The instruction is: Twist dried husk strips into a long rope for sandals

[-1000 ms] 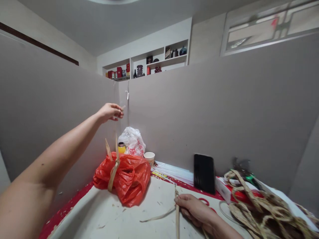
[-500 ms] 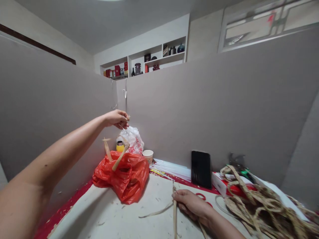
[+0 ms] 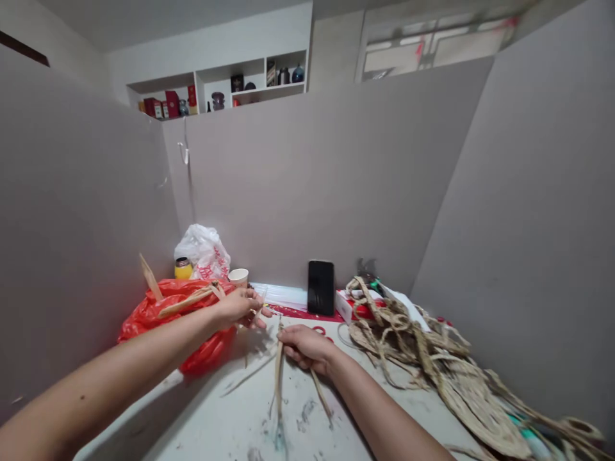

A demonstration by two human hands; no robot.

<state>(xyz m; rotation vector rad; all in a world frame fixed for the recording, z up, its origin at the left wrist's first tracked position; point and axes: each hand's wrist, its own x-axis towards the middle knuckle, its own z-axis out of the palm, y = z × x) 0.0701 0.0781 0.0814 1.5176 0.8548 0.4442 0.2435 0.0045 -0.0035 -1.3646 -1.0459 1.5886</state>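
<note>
Head view. The left hand (image 3: 239, 306), raised high against the partition 1 s ago and pinching the tip of a long leaf strip, has come down to counter level. It now lies just beside the right hand (image 3: 303, 346) over the pale counter (image 3: 230, 422). Its fingers are curled closed around strips of dried leaf (image 3: 187, 299) that run back across the red bag (image 3: 163, 314).

The right hand has stayed low on the counter throughout. It is closed on a small bundle of strips (image 3: 278, 378) whose free ends trail toward the viewer along the counter surface.

The 2 hands are near each other but apart; whether 1 strip joins them cannot be told. With both ends brought together, the long strip appears to be drawn in for working at close range.

Behind stand a white bag (image 3: 202, 251), a yellow jar (image 3: 182, 269), a paper cup (image 3: 238, 276) and a dark phone (image 3: 321, 287) leaning upright against the partition. At right lies a heap of braided cord (image 3: 408, 333).
</note>
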